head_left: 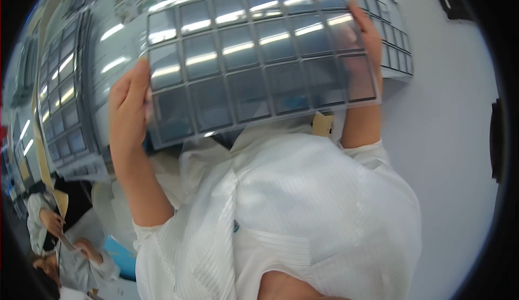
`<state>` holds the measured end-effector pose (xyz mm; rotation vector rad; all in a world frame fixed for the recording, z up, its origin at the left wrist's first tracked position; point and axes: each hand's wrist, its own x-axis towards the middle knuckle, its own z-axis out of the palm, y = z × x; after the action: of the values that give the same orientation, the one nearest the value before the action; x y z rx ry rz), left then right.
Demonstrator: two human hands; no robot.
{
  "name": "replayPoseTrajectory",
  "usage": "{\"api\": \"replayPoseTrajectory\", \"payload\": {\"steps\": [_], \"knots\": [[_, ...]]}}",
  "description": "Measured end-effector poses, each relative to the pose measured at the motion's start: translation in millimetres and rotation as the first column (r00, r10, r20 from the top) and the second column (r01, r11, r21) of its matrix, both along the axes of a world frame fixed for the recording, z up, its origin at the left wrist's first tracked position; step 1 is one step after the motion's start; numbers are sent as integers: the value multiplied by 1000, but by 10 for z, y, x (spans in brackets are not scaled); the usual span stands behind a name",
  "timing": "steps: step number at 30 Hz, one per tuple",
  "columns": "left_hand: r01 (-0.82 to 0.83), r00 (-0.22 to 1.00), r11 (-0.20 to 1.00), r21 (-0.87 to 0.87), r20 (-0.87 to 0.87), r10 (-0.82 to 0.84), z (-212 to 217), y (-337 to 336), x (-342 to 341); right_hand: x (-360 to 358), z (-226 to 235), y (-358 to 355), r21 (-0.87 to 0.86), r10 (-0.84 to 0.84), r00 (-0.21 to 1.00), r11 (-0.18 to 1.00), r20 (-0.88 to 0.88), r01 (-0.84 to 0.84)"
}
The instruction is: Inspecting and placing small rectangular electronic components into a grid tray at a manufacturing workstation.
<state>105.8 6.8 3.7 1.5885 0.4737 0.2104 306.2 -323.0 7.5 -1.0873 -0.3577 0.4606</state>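
Tray [254, 57] of clear grey plastic, moulded into rows of shallow square pockets, is held up close before the camera and tilted so the ceiling lights streak across it, an angle that lets each pocket catch the light. Left hand [128, 111] clamps its lower left edge, thumb over the front; right hand [367, 35] grips the upper right edge, so the hands sit wide apart and keep the thin sheet flat. Whether the pockets hold anything is hard to tell through the glare. Behind it, similar trays [67, 100] stand stacked on a white table [454, 111]. At lower left, another person's hands [54, 221] work separately.
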Motion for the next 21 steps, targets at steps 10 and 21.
{"api": "replayPoseTrajectory", "payload": {"steps": [10, 21], "knots": [[-156, 986, 982, -104, -79, 148, 26, 30, -80, -4, 67, 190, -71, 44, 994, 996, -102, -52], [21, 964, 968, 251, -261, 47, 232, 9, -550, -258, 339, 201, -859, 399, 905, 506, 148, -83]]}}
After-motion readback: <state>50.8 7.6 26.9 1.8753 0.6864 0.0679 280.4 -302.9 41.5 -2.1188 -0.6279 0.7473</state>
